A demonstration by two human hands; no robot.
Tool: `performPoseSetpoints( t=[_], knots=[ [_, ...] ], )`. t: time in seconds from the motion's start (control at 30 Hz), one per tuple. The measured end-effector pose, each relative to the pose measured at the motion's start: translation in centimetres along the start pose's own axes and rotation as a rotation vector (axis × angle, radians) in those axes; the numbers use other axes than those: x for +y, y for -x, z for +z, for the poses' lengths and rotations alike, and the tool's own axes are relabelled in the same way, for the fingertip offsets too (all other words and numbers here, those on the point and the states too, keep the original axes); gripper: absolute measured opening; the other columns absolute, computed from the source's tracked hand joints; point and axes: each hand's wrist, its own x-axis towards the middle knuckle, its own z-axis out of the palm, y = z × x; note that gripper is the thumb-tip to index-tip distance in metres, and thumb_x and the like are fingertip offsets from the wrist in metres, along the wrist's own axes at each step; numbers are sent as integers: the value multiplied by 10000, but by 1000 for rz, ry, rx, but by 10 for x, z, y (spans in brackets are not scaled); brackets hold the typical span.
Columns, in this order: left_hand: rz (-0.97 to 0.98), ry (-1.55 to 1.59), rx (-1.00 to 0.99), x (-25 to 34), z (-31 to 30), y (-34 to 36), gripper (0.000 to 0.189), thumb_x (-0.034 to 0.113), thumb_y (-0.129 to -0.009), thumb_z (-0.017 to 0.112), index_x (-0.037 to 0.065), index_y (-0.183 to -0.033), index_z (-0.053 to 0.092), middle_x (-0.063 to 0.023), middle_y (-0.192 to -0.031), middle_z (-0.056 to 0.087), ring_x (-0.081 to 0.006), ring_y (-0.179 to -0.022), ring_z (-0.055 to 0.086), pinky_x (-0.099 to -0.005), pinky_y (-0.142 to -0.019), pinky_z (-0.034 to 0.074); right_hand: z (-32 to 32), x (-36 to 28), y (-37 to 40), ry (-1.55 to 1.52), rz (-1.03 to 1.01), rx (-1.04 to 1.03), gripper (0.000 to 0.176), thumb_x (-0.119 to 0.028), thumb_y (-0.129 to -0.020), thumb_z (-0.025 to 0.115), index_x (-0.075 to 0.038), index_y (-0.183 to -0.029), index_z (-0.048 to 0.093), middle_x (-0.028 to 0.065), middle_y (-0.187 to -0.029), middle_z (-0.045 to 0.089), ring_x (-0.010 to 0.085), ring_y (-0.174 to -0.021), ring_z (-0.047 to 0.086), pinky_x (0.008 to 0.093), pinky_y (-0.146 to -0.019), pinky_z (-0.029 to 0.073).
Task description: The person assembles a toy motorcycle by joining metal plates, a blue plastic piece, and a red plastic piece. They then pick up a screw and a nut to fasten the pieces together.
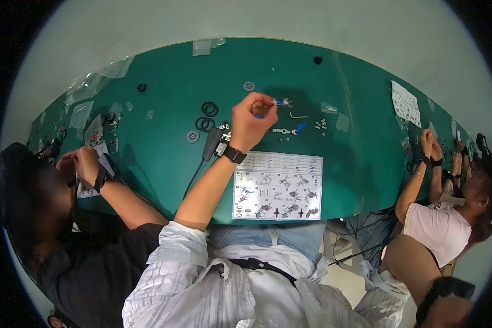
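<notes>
Beyond the instruction sheet (277,186), the left hand (254,120) pinches a blue-and-metal part (280,103), apparently mid-assembly, next requiring steady alignment; the right hand's (448,314) grip cannot be determined.

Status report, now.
Left hand pinching small blue-and-silver part. Right hand at frame's edge, grip unclear. Silver metal wrench, white printed paper sheet nearby.

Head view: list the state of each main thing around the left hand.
Left hand: pinching
Small blue-and-silver part: held in fingertips
White printed paper sheet: unfolded, flat
Black ring-shaped tyres: unmounted
Grey round wheels: tyreless
Silver metal wrench: lying unheld
Silver L-shaped hex key: lying unheld
</notes>
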Motion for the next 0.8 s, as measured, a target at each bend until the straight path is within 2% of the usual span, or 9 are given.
performPoseSetpoints(
  t=[0.13, 0.2, 0.3, 0.37, 0.5, 0.57, 0.63, 0.7, 0.8],
  knots=[
    [-30, 21, -7, 10, 5, 2, 162, -6, -812, 755, -7, -930, 645, -37, -880, 710, -63, -740, 638, -228, -638, 520, -42, 27, 81, -74, 21, 27, 263, -262, -929, 550, -19, -971, 642, 209, -1066, 618, 291, -964, 604, 376, -789, 507],
    [0, 0, -1, 10, 4, 2, 165, 1, -808, 761, -4, -927, 647, -33, -858, 706, -60, -734, 634, -223, -634, 514, -45, 65, 105, 102, 156, -41, 285, -237, -874, 613, 16, -987, 683, 229, -1051, 655, 329, -949, 615, 414, -783, 505],
    [53, -133, -13, 2, -5, -2, 172, 11, -800, 773, 4, -924, 653, -23, -808, 700, -49, -712, 623, -207, -619, 493, -11, 165, 131, 507, 542, -244, 187, -38, -766, 727, 45, -921, 662, 149, -898, 661, 290, -790, 619, 390, -726, 495],
    [46, -196, -22, -6, -10, -3, 176, 23, -797, 781, 6, -921, 658, -20, -785, 701, -36, -674, 607, -196, -592, 473, 9, 183, 168, 386, 815, -332, 140, -24, -778, 759, -14, -877, 660, 100, -864, 671, 241, -741, 656, 329, -663, 514],
    [82, -124, -10, -11, -12, -7, 142, -28, -869, 727, -7, -989, 654, -53, -885, 713, -64, -779, 656, -208, -654, 541, 87, 143, 246, -117, 704, -590, 125, -98, -812, 719, -45, -904, 653, 94, -849, 618, 253, -752, 627, 346, -632, 520],
    [101, -82, 9, -20, -9, -9, 161, 17, -826, 761, -2, -955, 666, -49, -832, 723, -28, -672, 620, -195, -586, 496, 128, 107, 278, -224, 626, -766, 106, -137, -835, 699, -69, -872, 628, 87, -856, 573, 262, -791, 603, 359, -679, 523],
    [84, -85, -7, -16, -9, -8, 165, 21, -827, 764, -2, -958, 665, -56, -840, 728, -40, -686, 634, -196, -594, 501, 169, 80, 314, -429, 755, -741, 100, -160, -850, 655, -72, -862, 610, 80, -873, 551, 258, -842, 590, 379, -744, 516],
    [18, -124, -60, -4, -7, -1, 151, -16, -872, 734, -8, -999, 652, -75, -909, 728, -98, -821, 698, -213, -677, 559, 200, 74, 354, -312, 691, -818, 122, -185, -852, 618, -64, -865, 612, 78, -903, 563, 261, -879, 594, 384, -787, 508],
    [56, -148, -93, -6, -6, 1, 152, -14, -875, 729, -7, -1005, 650, -79, -914, 727, -89, -786, 692, -216, -642, 564, 242, 84, 415, -163, 713, -889, 175, -181, -809, 619, -63, -938, 636, 111, -976, 612, 298, -973, 615, 409, -806, 530]
  ],
)
